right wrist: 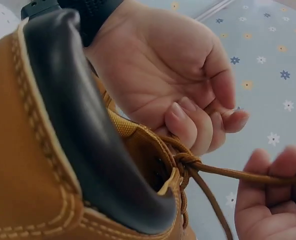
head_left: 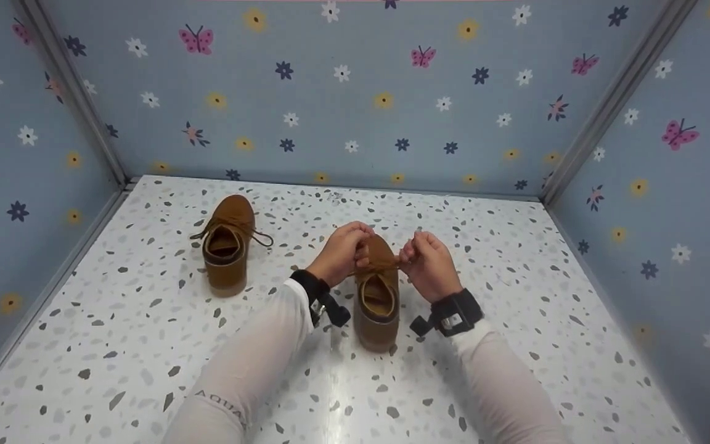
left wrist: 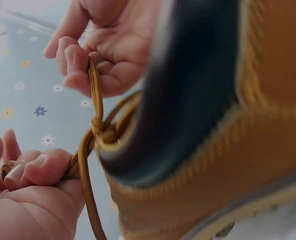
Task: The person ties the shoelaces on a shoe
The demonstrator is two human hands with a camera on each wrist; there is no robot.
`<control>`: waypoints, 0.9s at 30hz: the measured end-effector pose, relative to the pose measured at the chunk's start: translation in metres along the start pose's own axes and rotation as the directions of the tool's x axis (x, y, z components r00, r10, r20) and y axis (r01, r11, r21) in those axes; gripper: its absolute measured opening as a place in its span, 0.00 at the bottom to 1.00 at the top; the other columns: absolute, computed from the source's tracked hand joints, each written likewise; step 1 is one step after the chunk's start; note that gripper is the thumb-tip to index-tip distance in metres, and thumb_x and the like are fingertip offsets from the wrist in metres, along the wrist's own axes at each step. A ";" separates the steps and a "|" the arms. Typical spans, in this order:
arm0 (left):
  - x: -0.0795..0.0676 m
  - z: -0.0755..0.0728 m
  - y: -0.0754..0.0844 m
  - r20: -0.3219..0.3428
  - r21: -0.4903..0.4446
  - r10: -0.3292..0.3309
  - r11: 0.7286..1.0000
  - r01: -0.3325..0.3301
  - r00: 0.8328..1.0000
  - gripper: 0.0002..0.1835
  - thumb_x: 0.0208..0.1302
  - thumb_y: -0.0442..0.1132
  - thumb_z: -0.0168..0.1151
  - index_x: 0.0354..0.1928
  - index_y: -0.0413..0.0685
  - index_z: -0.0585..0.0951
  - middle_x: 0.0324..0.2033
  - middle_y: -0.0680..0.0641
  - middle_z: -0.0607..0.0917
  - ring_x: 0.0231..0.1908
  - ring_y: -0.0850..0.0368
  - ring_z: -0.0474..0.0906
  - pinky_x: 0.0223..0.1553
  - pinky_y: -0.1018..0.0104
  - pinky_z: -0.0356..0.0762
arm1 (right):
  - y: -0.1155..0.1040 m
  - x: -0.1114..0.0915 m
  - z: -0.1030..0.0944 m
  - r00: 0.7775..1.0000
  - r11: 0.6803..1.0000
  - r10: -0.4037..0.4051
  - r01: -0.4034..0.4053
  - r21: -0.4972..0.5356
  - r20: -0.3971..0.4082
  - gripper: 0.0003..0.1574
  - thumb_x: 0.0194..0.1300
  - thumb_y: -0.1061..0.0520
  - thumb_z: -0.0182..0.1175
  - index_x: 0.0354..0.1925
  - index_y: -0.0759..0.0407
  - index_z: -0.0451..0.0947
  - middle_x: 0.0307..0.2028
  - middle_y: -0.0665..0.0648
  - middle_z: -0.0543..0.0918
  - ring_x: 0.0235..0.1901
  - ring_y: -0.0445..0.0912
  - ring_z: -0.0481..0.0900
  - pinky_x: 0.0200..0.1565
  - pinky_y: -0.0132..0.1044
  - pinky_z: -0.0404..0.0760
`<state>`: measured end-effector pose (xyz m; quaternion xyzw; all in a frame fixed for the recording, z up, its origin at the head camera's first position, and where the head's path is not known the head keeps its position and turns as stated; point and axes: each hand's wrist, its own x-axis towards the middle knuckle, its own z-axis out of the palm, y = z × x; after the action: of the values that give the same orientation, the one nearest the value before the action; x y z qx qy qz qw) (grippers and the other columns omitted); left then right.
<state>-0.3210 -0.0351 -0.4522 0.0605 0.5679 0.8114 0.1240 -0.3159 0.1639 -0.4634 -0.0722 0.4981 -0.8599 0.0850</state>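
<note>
A brown lace-up shoe [head_left: 378, 330] stands on the speckled surface, its toe pointing away from me and its opening towards me. My left hand [head_left: 342, 254], at the shoe's left side, holds part of the shoelace in its curled fingers. On the opposite side my right hand [head_left: 432, 266] grips another part of the shoelace [right wrist: 225, 172], which runs taut from a knot [right wrist: 187, 159] at the shoe's throat. A loose length of lace hangs down from the knot. The dark padded collar [left wrist: 188, 95] hides part of the lacing in the left wrist view.
A matching brown shoe [head_left: 228, 274] stands to the left, its laces spread at both sides. The white speckled surface [head_left: 114, 333] is bounded by blue panels [head_left: 367, 126] with flowers and butterflies at the back and both sides.
</note>
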 end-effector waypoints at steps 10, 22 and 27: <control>-0.005 -0.003 0.005 0.078 0.400 0.097 0.908 -0.120 0.992 0.18 0.82 0.41 0.45 0.28 0.48 0.68 0.16 0.55 0.66 0.19 0.58 0.62 0.25 0.66 0.62 | 0.003 -0.001 -0.008 0.999 0.999 -0.046 0.046 -0.015 -0.010 0.23 0.86 0.55 0.43 0.27 0.54 0.62 0.23 0.49 0.67 0.25 0.43 0.64 0.36 0.36 0.74; -0.010 -0.010 -0.001 0.141 0.486 0.066 0.864 -0.128 0.988 0.18 0.82 0.42 0.46 0.27 0.52 0.67 0.16 0.56 0.64 0.17 0.61 0.60 0.24 0.67 0.61 | 0.010 -0.004 -0.022 0.998 0.998 -0.028 0.026 -0.051 -0.047 0.22 0.85 0.55 0.46 0.27 0.54 0.61 0.21 0.49 0.65 0.22 0.43 0.62 0.32 0.35 0.72; -0.011 -0.011 -0.004 0.135 0.510 0.069 0.851 -0.129 0.989 0.17 0.82 0.43 0.46 0.28 0.52 0.67 0.18 0.56 0.64 0.19 0.60 0.61 0.26 0.66 0.62 | 0.013 -0.005 -0.025 0.998 0.997 -0.030 0.027 -0.069 -0.046 0.22 0.84 0.55 0.47 0.28 0.55 0.61 0.21 0.49 0.64 0.22 0.43 0.62 0.32 0.35 0.72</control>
<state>-0.3122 -0.0468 -0.4590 0.1658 0.7532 0.6298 0.0928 -0.3151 0.1804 -0.4871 -0.0619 0.5281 -0.8449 0.0584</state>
